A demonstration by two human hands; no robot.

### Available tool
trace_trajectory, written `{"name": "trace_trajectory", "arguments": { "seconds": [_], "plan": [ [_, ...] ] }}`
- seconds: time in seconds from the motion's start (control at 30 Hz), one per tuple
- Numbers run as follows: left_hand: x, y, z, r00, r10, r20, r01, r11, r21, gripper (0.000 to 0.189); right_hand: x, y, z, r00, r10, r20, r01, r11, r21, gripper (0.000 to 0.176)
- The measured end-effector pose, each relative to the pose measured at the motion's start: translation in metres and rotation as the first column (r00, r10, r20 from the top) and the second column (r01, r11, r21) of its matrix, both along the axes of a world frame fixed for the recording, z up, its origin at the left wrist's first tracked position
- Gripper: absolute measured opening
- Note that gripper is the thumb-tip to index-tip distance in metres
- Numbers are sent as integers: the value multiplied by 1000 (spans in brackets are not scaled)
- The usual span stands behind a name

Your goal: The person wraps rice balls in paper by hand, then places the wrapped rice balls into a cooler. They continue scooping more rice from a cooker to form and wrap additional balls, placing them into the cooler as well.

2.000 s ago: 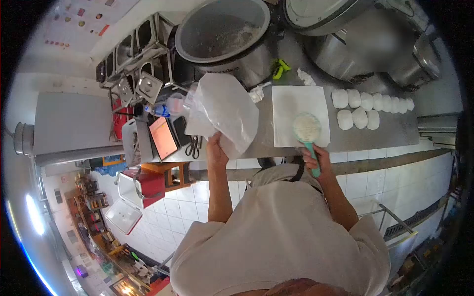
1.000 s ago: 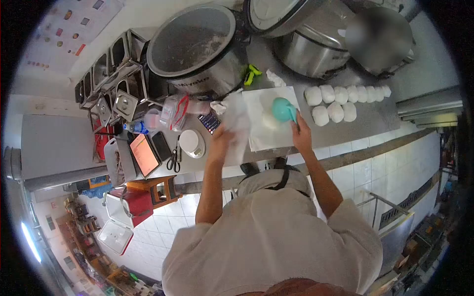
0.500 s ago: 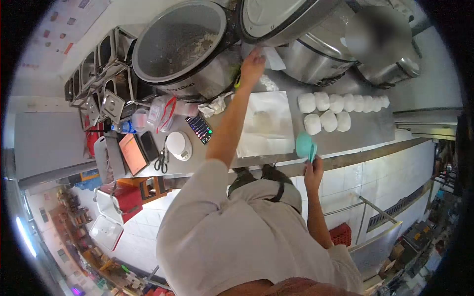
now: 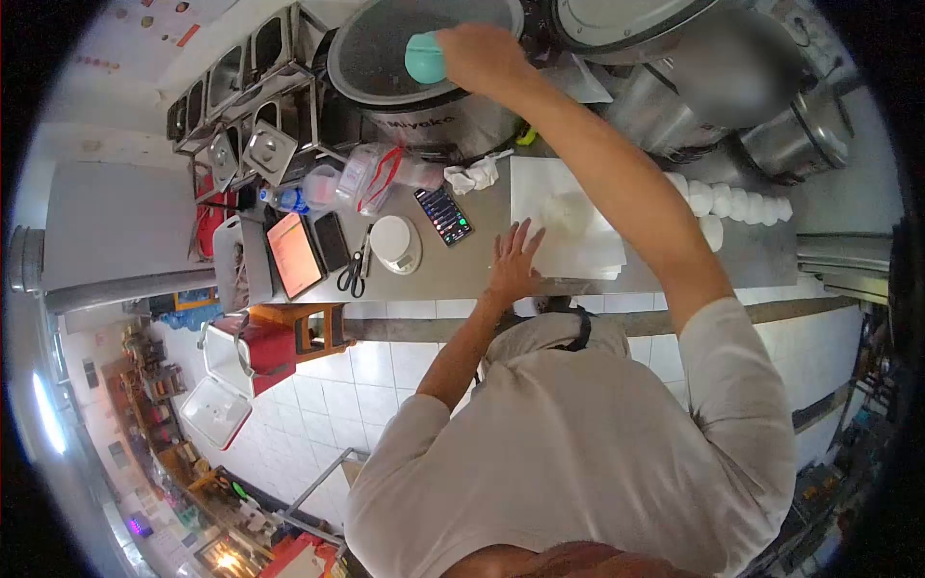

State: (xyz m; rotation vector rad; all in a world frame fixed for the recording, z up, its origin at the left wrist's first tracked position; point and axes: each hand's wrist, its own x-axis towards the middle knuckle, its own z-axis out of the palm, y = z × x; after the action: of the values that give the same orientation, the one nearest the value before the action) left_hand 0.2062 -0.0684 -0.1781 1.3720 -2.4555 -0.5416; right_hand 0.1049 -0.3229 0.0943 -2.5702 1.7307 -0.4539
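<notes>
My right hand [image 4: 485, 60] is closed on a teal scoop [image 4: 425, 58], a small round plastic cup, over the mouth of a large Miyako rice cooker [image 4: 434, 130]. Whatever lies in the cooker beneath the scoop is hard to make out. Low on the counter, my left hand [image 4: 515, 265] rests with fingers spread at the left edge of a stack of white paper sheets [image 4: 578, 250]. A faint pale patch shows on the top sheet. Rounded white packets [image 4: 737, 202] stand in rows to the right, some hidden behind my right arm.
Left of the paper lie a phone [image 4: 443, 215], a small white scale [image 4: 395, 244], scissors [image 4: 354, 275] and plastic bags [image 4: 361, 178]. Steel containers [image 4: 270, 149] stand at the back left. A cooker lid [image 4: 626, 24] and metal pots [image 4: 795, 140] occupy the back right.
My right hand has carried the scoop from the counter's front edge up to the cooker. My left hand has come back from beside the cooker lid to the paper, its fingers now spread.
</notes>
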Motion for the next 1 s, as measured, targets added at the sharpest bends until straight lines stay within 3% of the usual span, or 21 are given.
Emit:
{"name": "trace_trajectory", "arguments": {
  "seconds": [0.07, 0.17, 0.23, 0.3, 0.33, 0.37, 0.43, 0.5, 0.57, 0.67, 0.73, 0.77, 0.83, 1.0],
  "plan": [
    [11, -3, -2, 990, -127, 57, 122, 989, 88, 78, 19, -37, -12, 993, -8, -114, 10, 1000, 21, 29],
    [23, -11, -9, 976, -219, -9, 219, 968, 122, 67, 23, -43, -22, 997, 64, 52, -60, 996, -72, 20],
    [29, -18, -45, 971, -237, -1, 236, 966, 101, 53, 1, 14, -33, 893, 293, 342, -118, 885, -450, 30],
    [34, -16, -55, 971, -224, -77, 232, 966, 117, 38, -41, 92, -54, 737, 214, 641, -133, 976, -172, 31],
    [36, -17, -45, 969, -193, -155, 215, 966, 140, 29, -64, 135, -77, 710, -21, 704, -57, 995, 87, 32],
    [35, -20, -34, 961, -152, -231, 192, 968, 161, 21, -94, 171, -120, 672, -73, 737, -27, 992, 123, 32],
    [29, -20, -10, 957, -20, -291, 87, 972, 219, 16, -149, 236, -191, 773, -416, 479, 181, 868, 462, 35],
    [30, -24, -8, 940, 21, -340, 68, 966, 248, 15, -180, 293, -243, 839, -399, 369, 237, 879, 413, 35],
    [35, -27, -17, 918, -25, -396, 136, 957, 255, 17, -185, 318, -254, 813, -429, 394, 266, 875, 404, 35],
    [41, -37, -17, 973, -207, -100, 228, 926, 302, 20, -193, 334, -271, 773, -467, 429, 343, 877, 337, 35],
    [17, -30, -23, 954, -246, -173, 278, 941, 195, 21, -200, 341, -278, 767, -476, 430, 390, 878, 277, 36],
    [1, -28, -28, 941, -266, -211, 298, 945, 135, 22, -198, 343, -271, 704, -534, 468, 409, 844, 349, 34],
    [-27, -21, -40, 925, -368, -96, 376, 922, 94, 20, -195, 350, -262, 566, -640, 519, 418, 766, 489, 31],
    [-38, -22, -62, 907, -420, 24, 419, 908, 21, 21, -194, 376, -260, 421, -688, 591, 385, 725, 571, 28]
  ]
}}
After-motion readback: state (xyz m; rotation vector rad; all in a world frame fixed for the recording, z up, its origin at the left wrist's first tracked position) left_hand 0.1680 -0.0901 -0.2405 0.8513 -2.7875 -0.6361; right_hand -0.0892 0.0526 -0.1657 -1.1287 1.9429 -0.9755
